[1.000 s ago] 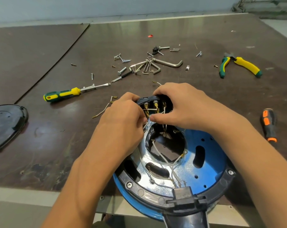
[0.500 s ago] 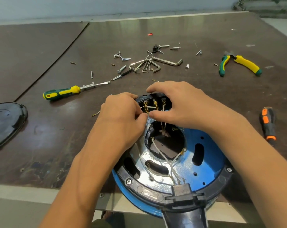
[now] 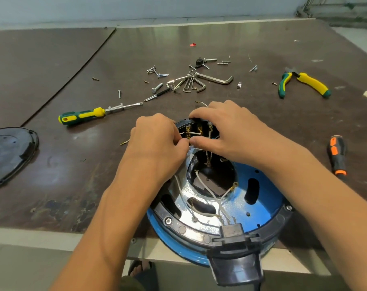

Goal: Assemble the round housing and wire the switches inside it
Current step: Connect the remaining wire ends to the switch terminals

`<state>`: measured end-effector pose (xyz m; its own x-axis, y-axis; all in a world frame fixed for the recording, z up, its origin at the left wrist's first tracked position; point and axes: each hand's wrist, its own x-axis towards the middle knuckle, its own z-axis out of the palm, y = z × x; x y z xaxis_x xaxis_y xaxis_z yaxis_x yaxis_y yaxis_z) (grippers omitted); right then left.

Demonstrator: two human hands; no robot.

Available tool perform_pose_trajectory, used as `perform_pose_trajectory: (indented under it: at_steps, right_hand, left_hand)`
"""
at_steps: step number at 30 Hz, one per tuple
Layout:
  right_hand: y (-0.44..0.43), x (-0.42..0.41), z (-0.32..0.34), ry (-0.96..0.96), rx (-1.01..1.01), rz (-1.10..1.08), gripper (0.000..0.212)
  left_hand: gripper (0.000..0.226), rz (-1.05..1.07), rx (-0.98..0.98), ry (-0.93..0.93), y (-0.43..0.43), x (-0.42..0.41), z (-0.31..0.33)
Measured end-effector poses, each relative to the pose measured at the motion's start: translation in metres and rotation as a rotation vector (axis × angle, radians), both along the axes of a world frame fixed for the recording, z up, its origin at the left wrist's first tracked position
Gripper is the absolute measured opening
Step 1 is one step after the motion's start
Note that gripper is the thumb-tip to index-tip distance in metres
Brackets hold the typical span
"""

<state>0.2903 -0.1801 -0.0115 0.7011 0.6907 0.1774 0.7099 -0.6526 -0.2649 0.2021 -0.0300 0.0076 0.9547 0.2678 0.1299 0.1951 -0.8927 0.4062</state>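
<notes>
A round blue housing (image 3: 260, 208) with a black rim lies open at the table's near edge, its black handle toward me. White wires (image 3: 207, 190) with ring terminals cross its shiny inside. At its far rim sits a black switch block (image 3: 199, 129) with brass terminals. My left hand (image 3: 157, 148) pinches a white wire beside the block. My right hand (image 3: 226, 131) grips the block, fingers over its far edge and thumb below it.
A green-yellow screwdriver (image 3: 83, 116) lies to the left, hex keys (image 3: 199, 80) and loose screws beyond the housing, pliers (image 3: 304, 84) far right. An orange-black screwdriver (image 3: 337, 154) lies right. A black cover (image 3: 8, 152) sits at the left edge.
Both hands stay at the switch block. My left hand's fingers have shifted slightly toward the right thumb; the view has drifted a little.
</notes>
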Motion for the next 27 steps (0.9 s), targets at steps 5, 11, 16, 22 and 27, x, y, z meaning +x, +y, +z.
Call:
perform_pose_trajectory:
  at_steps: [5,11,16,22,27]
  right_hand:
    - [0.001,0.001,-0.002,0.004,-0.007,0.028,0.055]
    - [0.003,0.001,-0.003,-0.014,0.01,0.006,0.046]
    - [0.007,-0.001,-0.002,-0.032,-0.021,0.006,0.047]
    - [0.013,-0.005,0.002,-0.04,-0.061,-0.008,0.052]
    - [0.015,-0.007,0.004,-0.037,-0.064,-0.019,0.045]
  left_hand:
    - [0.018,0.002,-0.038,-0.051,0.001,-0.002,0.0]
    - [0.02,-0.012,-0.024,-0.058,0.002,-0.003,0.0]
    - [0.02,-0.043,-0.023,-0.042,0.002,-0.005,0.0]
    - [0.023,-0.06,-0.01,-0.044,0.004,-0.005,0.001]
    - [0.023,-0.063,0.004,-0.065,0.006,-0.002,-0.003]
